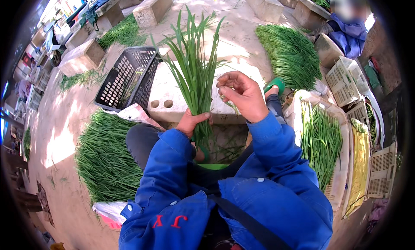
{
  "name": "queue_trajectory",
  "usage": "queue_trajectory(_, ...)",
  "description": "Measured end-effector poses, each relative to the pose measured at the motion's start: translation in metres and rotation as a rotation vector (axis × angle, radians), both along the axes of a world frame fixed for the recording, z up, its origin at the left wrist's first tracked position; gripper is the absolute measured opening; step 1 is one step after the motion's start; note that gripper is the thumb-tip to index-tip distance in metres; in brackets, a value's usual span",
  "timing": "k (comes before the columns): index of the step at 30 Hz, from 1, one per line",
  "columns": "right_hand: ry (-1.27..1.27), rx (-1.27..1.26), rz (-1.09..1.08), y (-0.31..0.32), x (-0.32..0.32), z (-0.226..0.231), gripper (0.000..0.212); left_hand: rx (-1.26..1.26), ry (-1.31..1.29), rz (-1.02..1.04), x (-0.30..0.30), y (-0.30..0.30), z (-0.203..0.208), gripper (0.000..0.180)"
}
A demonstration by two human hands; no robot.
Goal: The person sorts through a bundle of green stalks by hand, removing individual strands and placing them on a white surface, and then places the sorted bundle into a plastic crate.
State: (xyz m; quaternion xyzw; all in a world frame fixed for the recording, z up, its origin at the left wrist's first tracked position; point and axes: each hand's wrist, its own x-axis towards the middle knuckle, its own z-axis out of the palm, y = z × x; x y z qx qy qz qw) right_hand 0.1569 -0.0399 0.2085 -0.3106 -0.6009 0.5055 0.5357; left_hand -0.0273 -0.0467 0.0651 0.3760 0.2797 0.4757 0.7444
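My left hand (193, 122) is wrapped round the lower part of a bunch of garlic chives (193, 73). The long flat green leaves stand upright and fan out at the top, in front of a pale stone block (242, 116). Just right of the bunch, apart from it, my right hand (245, 94) is raised over the block with fingers curled and thumb against them. Some small bits show at its fingertips, too small to name. Loose green leaves lie on the ground below, between my legs.
A large heap of chives (108, 159) lies at my left, and a lined crate of chives (322, 137) stands at my right. Beyond the block are a black plastic crate (116, 83) and another heap (287, 55). A person in blue (350, 34) sits at the far right.
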Motion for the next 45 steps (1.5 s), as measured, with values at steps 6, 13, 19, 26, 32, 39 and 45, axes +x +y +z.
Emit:
queue_trajectory(6, -0.571, 0.329, -0.304, 0.026, -0.006, 0.018, 0.023, 0.018, 0.075, -0.012, 0.008, -0.004, 0.006, 0.032)
queue_trajectory(13, -0.388, -0.049, -0.09, 0.059, 0.008, -0.036, 0.04, 0.029, 0.091, 0.016, 0.009, -0.004, 0.008, 0.022)
queue_trajectory(19, -0.231, -0.131, -0.027, 0.064, 0.016, -0.043, 0.031, -0.038, -0.139, 0.118, 0.011, -0.009, 0.014, 0.024)
queue_trajectory(26, -0.179, -0.048, -0.269, 0.052, 0.031, -0.014, 0.037, -0.031, -0.13, 0.046, 0.009, -0.008, 0.008, 0.024)
queue_trajectory(32, 0.163, 0.357, -0.307, 0.007, 0.023, 0.042, 0.014, -0.064, -0.138, 0.069, 0.008, -0.01, 0.008, 0.022)
queue_trajectory(39, -0.424, 0.494, -0.158, 0.039, 0.011, 0.031, 0.019, -0.017, -0.095, 0.011, 0.009, -0.012, 0.009, 0.022)
queue_trajectory(45, -0.569, 0.376, -0.154, 0.036, 0.012, 0.021, 0.021, -0.024, -0.123, -0.029, 0.005, -0.015, 0.011, 0.025)
